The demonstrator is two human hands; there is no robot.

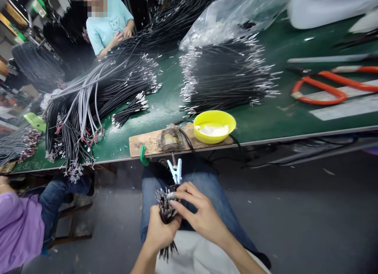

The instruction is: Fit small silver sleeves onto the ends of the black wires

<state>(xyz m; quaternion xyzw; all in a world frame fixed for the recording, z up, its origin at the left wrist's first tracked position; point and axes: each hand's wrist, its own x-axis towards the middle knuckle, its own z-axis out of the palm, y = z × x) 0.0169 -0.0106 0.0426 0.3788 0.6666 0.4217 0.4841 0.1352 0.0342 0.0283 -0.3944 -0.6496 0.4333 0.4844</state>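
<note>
Bundle of thin black cables (pixel 165 213), roughly upright, silvery tips (pixel 163 198) (splayed unevenly) uppermost, between the hands (pixel 160 231).

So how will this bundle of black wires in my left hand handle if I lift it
The bundle probably bends a little, since its strands look thin. It may splay if the left hand loosens, as many separate tips fan out above the grip.

The left hand (pixel 161 231) partly hides the cable bundle (pixel 165 207).

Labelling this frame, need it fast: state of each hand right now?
Left hand: closed, holding a bundle of black wires.
Right hand: partly curled at the bundle's upper end; whether it grips anything cannot be told.
</note>
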